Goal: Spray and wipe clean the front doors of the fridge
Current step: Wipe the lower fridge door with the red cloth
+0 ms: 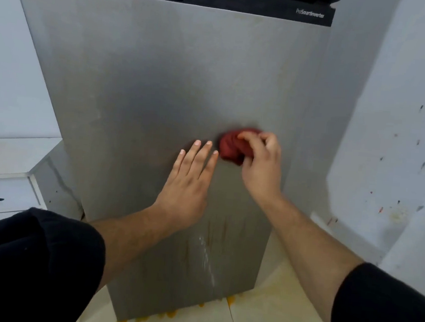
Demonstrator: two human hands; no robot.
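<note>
Right hand (260,162) fingers grip red cloth (233,147); left hand (189,182) flat on fridge door (136,77).

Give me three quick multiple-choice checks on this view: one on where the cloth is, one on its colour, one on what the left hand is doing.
1. Where is the cloth?
A. in a bucket
B. pressed to the fridge door, just right of the left hand
C. hanging on a hook

2. What colour is the cloth?
A. blue
B. white
C. red

3. What is the left hand doing?
A. lying flat on the fridge door, fingers straight
B. gripping a spray bottle
C. hanging at the person's side

Answers:
1 B, the right hand holds it bunched against the grey panel.
2 C, it shows dark red against the grey.
3 A, the palm rests on the door and it holds nothing.
</note>
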